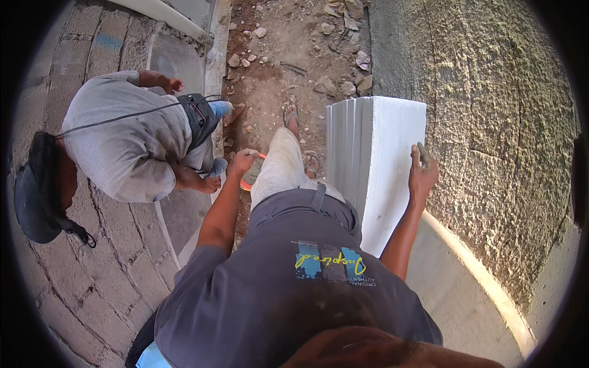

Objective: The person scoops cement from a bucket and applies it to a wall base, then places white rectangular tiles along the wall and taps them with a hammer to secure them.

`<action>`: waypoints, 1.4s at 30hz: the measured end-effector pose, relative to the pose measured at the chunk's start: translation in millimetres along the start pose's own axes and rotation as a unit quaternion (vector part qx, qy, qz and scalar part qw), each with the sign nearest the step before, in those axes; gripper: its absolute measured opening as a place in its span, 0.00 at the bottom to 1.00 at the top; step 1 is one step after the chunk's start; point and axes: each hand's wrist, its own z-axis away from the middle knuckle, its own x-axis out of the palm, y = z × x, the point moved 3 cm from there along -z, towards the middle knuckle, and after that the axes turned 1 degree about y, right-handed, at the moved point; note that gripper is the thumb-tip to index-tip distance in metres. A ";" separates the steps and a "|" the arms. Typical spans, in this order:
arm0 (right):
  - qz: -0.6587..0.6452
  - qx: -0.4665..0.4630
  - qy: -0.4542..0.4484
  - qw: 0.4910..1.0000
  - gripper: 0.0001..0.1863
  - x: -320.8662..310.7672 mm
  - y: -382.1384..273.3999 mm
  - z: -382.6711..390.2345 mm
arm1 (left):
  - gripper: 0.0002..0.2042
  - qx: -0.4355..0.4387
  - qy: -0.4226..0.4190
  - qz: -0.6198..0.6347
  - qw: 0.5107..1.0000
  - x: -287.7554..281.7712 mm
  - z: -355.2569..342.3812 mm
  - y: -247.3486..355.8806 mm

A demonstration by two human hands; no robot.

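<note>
My left hand point(245, 161) is closed at the rim of a small orange bucket point(246, 186) hanging beside my left leg. Grey, wet-looking material shows inside the bucket, which my arm and trousers partly hide. On my other side stands a stack of white boards point(396, 153), several thick, their edges facing my legs. My right hand point(423, 170) is raised at the right edge of the front board, its grey-smeared fingers stretched out and apart. It seems to rest against the board; contact is hard to make out.
Close on the left, a co-worker in a grey shirt point(123, 135) bends by a block wall point(92, 257), a cable running to a black waist pouch point(199, 119). Rubble point(334, 86) lies on the dirt path point(276, 37). A rough plastered wall point(497, 122) rises at right.
</note>
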 end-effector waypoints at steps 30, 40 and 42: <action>0.163 0.303 -0.242 0.907 0.33 716.3 108.1 -544.7 | 0.05 -0.394 0.072 0.032 0.916 -62.1 -159.4 301.2; 0.230 0.149 -0.300 0.914 0.39 895.9 179.4 -679.9 | 0.08 -0.545 0.141 0.083 0.823 -23.8 -168.2 313.3; 0.288 0.078 -0.294 0.908 0.47 920.9 170.4 -701.0 | 0.10 -0.570 0.159 0.087 0.802 -16.7 -175.4 320.5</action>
